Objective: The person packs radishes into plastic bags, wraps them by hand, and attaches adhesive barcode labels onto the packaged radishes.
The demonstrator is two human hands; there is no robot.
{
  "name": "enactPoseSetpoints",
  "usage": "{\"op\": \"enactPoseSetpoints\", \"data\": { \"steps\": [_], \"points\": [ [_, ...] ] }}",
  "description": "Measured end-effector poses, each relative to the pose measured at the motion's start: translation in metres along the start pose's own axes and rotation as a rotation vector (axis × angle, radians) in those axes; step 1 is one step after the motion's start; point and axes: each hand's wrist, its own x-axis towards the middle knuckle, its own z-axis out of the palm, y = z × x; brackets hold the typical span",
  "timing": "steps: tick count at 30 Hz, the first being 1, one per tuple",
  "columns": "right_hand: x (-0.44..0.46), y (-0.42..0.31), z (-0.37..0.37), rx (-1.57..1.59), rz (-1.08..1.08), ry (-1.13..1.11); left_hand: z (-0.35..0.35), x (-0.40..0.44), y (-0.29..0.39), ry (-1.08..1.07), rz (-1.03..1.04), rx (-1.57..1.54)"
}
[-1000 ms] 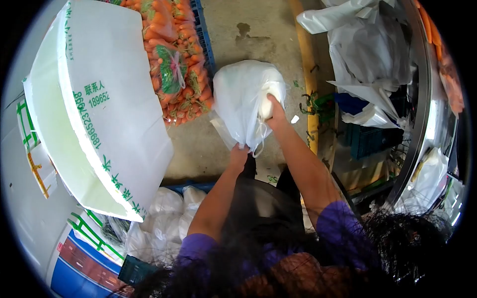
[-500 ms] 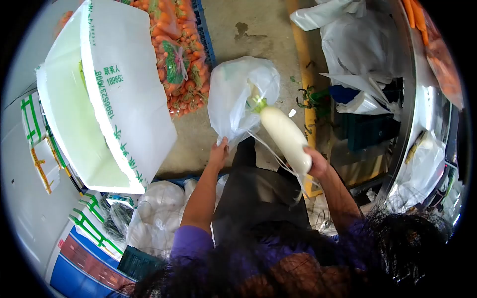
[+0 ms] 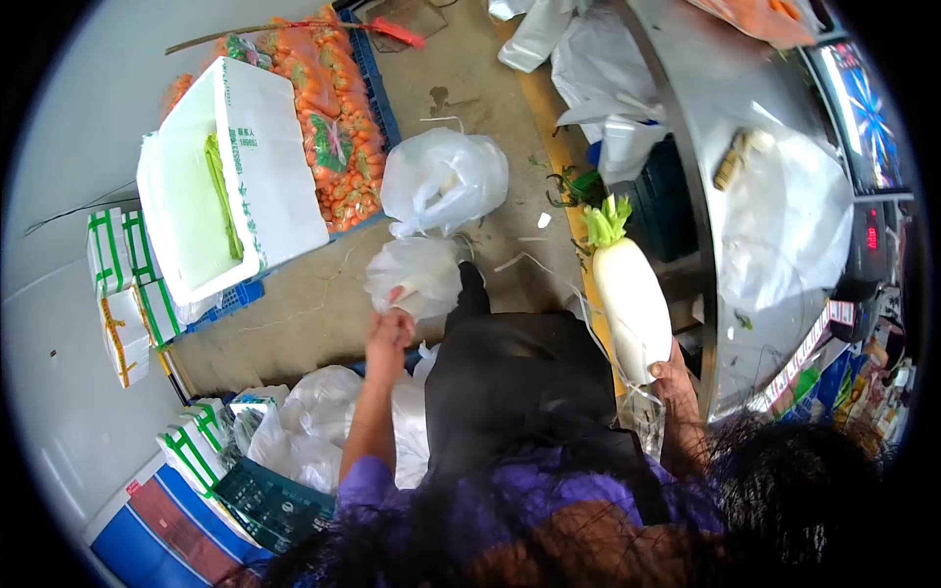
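Note:
My right hand (image 3: pixel 673 377) grips the lower end of a large white radish (image 3: pixel 630 304), whose cut green leaf stalks point away from me. The radish is out in the open, close to the edge of a metal counter (image 3: pixel 698 196). My left hand (image 3: pixel 390 335) has bent fingers at the near edge of a thin, translucent plastic bag (image 3: pixel 423 279), with one fingertip reaching against it. Just beyond, a larger white plastic bag (image 3: pixel 446 176) rests on the floor; what it contains is hard to make out.
At the left stands a white foam box (image 3: pixel 279 162) with green stalks inside. Bagged carrots (image 3: pixel 338 108) lie behind it on a blue pallet. Filled white bags (image 3: pixel 319 412) sit near my left side. Another plastic bag (image 3: pixel 784 225) lies on the counter beside a display (image 3: pixel 870 230).
The radish has moved right, away from the bag, and now points more upright. My left hand has shifted left and slightly nearer to me. My view has turned rightward.

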Motion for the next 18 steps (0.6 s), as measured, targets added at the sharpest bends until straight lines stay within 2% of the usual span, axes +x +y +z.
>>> {"op": "enactPoseSetpoints", "data": {
  "steps": [4,8,11,14,18],
  "points": [
    [-0.063,-0.019,-0.032,-0.003,-0.267,0.029,0.034,-0.076,0.024,-0.017,0.185,-0.104],
    [-0.121,-0.030,-0.061,0.046,-0.268,-0.079,0.089,-0.130,0.044,-0.083,0.238,-0.115],
    [-0.158,-0.033,-0.071,0.105,-0.211,-0.161,0.123,-0.157,0.051,-0.279,0.261,-0.044],
    [-0.200,-0.041,-0.061,-0.106,-0.268,-0.239,0.158,-0.179,0.050,-0.452,0.195,-0.042],
    [-0.226,0.002,-0.048,-0.117,-0.034,-0.279,0.201,-0.210,0.025,-0.763,-0.063,0.055]
  ]
}}
